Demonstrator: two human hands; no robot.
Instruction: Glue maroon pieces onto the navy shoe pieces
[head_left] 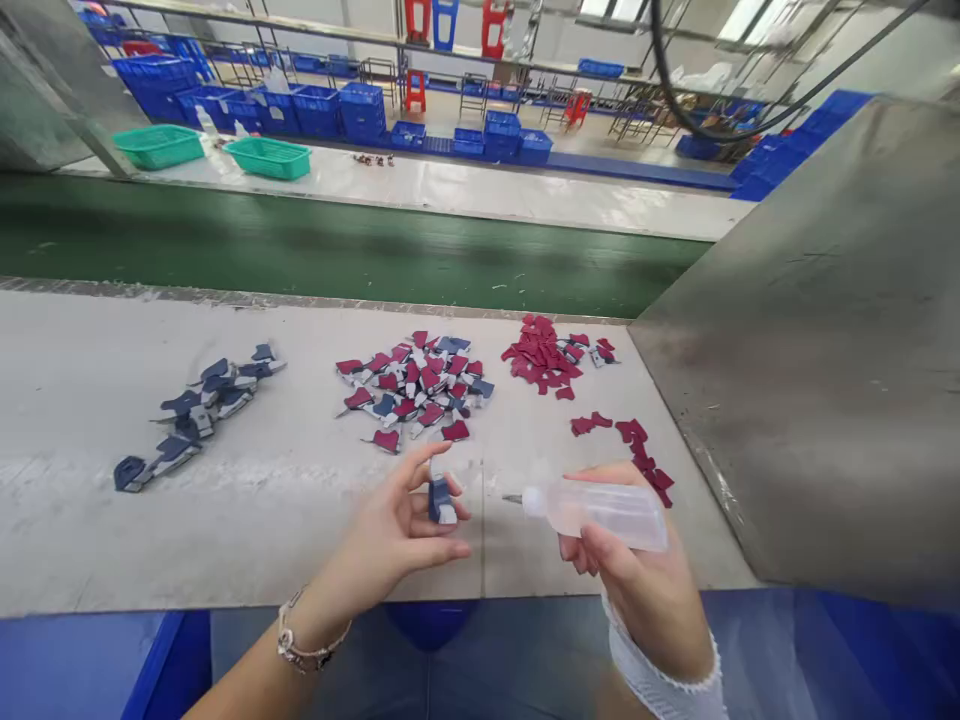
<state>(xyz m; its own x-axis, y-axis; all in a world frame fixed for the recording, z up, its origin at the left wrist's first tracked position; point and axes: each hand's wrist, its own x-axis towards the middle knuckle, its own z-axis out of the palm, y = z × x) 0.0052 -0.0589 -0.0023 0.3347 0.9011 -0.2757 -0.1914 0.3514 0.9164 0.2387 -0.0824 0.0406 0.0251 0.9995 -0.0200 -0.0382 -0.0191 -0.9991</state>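
Observation:
My left hand [401, 530] holds a small blue-and-white piece [441, 502] between its fingers, above the front of the white table. In my right hand [630, 560] lies a translucent squeeze bottle [604, 512], its thin metal nozzle pointing left toward the small piece, with a gap between them. Beyond my left hand is a pile of maroon, blue and white pieces [420, 380]. Flat maroon pieces [541, 352] are heaped farther right, and a few more maroon pieces [641, 460] lie just beyond my right hand. A row of blue-and-white pieces [199, 410] stretches across the left side.
A metal panel [817, 350] closes off the right side. Behind the table [300, 540] runs a green conveyor belt [337, 250]. Two green baskets [268, 158] stand on the far ledge, with blue crates [364, 112] and red stools [415, 90] beyond.

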